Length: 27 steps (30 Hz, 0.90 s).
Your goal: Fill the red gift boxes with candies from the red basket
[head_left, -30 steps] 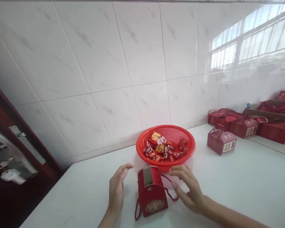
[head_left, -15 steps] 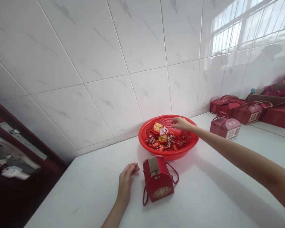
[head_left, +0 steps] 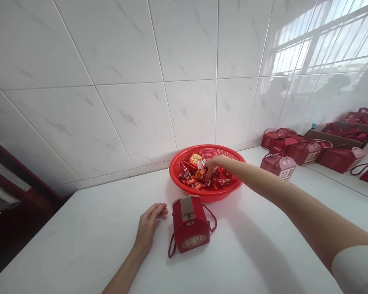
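Head view: compared with the earlier frame, the right hand (head_left: pixel 212 166) had dropped lower into the wrapped sweets (head_left: pixel 194 173) in the red plastic basket (head_left: pixel 174 173), its grip unclear. The left hand (head_left: pixel 149 224) lay open just beside the red gift box (head_left: pixel 190 230).

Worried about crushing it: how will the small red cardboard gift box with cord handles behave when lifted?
The red cardboard gift box looks light and fairly stiff, though its thin walls could probably dent if squeezed. Its tall, arched shape may tip if pushed high up. The floppy red cord handle will likely dangle and swing.
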Motion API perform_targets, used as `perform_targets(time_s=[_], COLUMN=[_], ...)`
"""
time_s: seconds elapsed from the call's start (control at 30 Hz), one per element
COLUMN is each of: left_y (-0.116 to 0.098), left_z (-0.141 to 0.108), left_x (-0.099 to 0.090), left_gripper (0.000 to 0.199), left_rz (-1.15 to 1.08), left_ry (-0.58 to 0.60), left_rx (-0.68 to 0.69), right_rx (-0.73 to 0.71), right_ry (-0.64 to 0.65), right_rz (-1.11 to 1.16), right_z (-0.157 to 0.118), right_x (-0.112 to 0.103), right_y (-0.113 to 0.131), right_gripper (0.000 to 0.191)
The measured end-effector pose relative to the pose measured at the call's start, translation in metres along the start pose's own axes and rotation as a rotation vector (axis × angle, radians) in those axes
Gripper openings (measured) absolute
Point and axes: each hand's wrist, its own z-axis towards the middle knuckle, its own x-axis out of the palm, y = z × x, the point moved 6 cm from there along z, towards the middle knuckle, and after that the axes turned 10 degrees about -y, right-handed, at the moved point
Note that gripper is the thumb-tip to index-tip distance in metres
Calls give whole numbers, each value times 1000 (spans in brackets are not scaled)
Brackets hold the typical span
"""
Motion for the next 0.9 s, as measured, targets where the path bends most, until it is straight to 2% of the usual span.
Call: perform_targets(time_s=[0.13,0.23,0.33,0.5,0.73,0.83,0.9], left_y=[0,-1,-1,-2,-4,-6,-6], left_z=[-1,-1,-1,-1,-4,-5,-5], left_x=[3,5,6,8,9,10,11], left_gripper=[45,43,41,39,38,38,37], left_rz=[9,27,49,77,96,101,106], left_ry=[51,75,91,110,131,142,151], left_rx=[53,87,112,124,120,125,129], right_rx=[63,77,28,-90,-144,-134,-99], right_ry=[233,301,253,63,30,-21,-31], right_rz=[-119,-150,-120,-69,-16,-41,-80], right_z=[-11,-20,-23,-19,-22,-24,-24], right_x=[14,24,24,5,-11,-23,-28], right_y=[-7,-14,-15,-16,-34,-42,-49], right_gripper=[53,41,31,29,30,40,59])
